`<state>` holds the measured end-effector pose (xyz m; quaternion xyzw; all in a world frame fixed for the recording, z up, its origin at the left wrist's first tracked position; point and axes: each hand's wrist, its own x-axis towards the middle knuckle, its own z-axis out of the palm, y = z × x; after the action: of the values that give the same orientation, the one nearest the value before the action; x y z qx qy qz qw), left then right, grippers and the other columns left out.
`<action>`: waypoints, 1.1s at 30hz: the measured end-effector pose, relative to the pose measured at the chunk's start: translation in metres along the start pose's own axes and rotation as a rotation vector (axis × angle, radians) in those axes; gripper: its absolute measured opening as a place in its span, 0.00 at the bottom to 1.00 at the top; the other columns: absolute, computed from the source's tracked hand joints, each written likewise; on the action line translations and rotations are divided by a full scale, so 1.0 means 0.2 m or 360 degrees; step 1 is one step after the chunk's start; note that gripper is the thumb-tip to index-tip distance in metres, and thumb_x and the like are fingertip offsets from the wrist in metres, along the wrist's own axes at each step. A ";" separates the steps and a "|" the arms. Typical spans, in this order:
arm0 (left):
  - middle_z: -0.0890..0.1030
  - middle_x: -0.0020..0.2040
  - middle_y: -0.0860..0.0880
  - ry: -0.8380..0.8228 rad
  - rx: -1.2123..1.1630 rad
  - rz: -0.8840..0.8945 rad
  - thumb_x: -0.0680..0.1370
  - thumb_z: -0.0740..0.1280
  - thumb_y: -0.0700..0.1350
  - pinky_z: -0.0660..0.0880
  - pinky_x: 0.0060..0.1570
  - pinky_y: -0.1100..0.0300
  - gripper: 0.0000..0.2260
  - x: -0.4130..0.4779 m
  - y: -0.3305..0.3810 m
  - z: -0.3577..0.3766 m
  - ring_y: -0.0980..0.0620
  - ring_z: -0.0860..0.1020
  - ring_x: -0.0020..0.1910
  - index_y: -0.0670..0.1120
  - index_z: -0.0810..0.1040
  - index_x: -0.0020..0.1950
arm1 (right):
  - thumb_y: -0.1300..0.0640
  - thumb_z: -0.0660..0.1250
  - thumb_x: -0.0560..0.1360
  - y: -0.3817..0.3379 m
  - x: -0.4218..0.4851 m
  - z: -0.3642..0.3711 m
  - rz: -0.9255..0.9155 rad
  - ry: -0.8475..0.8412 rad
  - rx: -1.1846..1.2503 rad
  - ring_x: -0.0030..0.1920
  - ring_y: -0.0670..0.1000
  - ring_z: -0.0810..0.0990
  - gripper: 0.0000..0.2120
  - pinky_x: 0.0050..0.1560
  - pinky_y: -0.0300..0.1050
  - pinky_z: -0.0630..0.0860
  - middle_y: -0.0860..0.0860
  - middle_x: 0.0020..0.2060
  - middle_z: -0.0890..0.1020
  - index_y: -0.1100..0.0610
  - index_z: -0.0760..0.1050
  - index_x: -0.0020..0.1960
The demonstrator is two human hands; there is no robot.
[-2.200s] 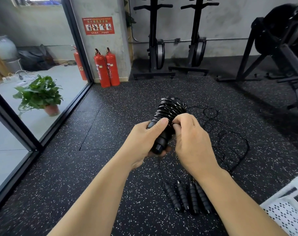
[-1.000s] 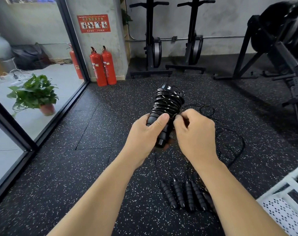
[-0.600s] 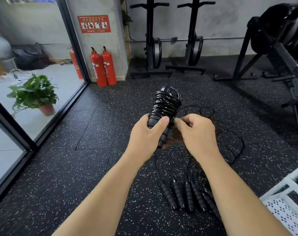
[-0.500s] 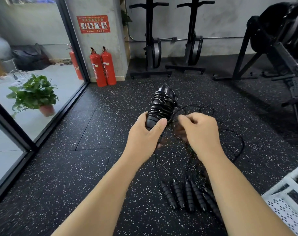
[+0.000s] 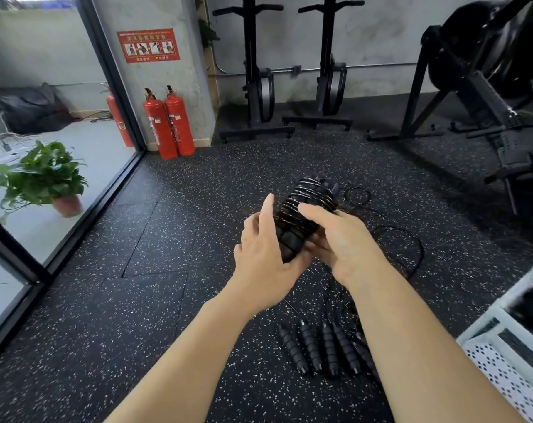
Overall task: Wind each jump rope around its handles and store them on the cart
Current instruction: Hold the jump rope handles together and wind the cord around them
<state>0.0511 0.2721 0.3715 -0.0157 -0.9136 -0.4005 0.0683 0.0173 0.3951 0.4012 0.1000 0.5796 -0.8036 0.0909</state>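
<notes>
Wall sign (image 5: 148, 45), seemingly illegible; wound rope (image 5: 314, 193)

Bright daylight enters through the glass wall (image 5: 85, 141) at left. Wide-angle bending curves the edges; the wound rope (image 5: 308, 206) looks motion-blurred.

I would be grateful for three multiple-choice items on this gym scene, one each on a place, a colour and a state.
1. Where do the loose handles lie? A on a shelf; B on the floor; C in a bucket.
2. What colour are the fire extinguishers by the pillar? A red; B yellow; C blue.
3. How is the rope that the left hand and right hand hold? A hanging straight; B wound in tight coils; C tied in a bow.
Answers: B, they lie on the speckled floor below the arms; A, both cylinders are red; B, coils wrap the bundle.
</notes>
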 end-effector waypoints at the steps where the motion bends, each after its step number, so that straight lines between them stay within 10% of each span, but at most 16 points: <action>1: 0.59 0.73 0.51 -0.0039 -0.0130 -0.0052 0.72 0.74 0.56 0.58 0.73 0.47 0.48 0.01 0.01 0.00 0.49 0.63 0.72 0.58 0.43 0.80 | 0.61 0.72 0.73 0.00 0.01 -0.01 0.0021 0.0025 -0.0013 0.30 0.46 0.81 0.03 0.31 0.39 0.77 0.52 0.35 0.83 0.57 0.78 0.45; 8: 0.79 0.57 0.29 -0.0242 -0.1360 -0.0758 0.79 0.68 0.52 0.72 0.58 0.35 0.19 0.09 -0.01 -0.08 0.39 0.77 0.49 0.40 0.79 0.62 | 0.63 0.69 0.71 0.02 0.03 -0.06 0.0115 -0.0078 -0.0187 0.39 0.52 0.78 0.05 0.40 0.45 0.76 0.53 0.40 0.81 0.58 0.79 0.46; 19: 0.73 0.49 0.41 -0.0458 -0.1586 -0.1023 0.78 0.70 0.50 0.78 0.38 0.53 0.15 0.09 0.01 0.03 0.45 0.70 0.43 0.41 0.77 0.59 | 0.62 0.66 0.71 0.06 -0.01 -0.11 0.0240 0.0091 -0.0123 0.44 0.55 0.79 0.05 0.47 0.49 0.79 0.56 0.45 0.81 0.58 0.77 0.47; 33: 0.73 0.33 0.45 -0.0748 -0.1444 -0.0879 0.79 0.69 0.51 0.74 0.35 0.56 0.11 -0.17 0.43 0.22 0.48 0.71 0.32 0.43 0.78 0.46 | 0.56 0.70 0.62 -0.05 -0.46 -0.46 0.0151 0.0477 -0.0027 0.43 0.56 0.80 0.19 0.53 0.52 0.80 0.56 0.45 0.83 0.59 0.78 0.52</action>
<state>0.0862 0.3643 0.4005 0.1072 -0.6113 -0.7408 -0.2568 0.1092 0.4894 0.4066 0.2452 0.5881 -0.7695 0.0422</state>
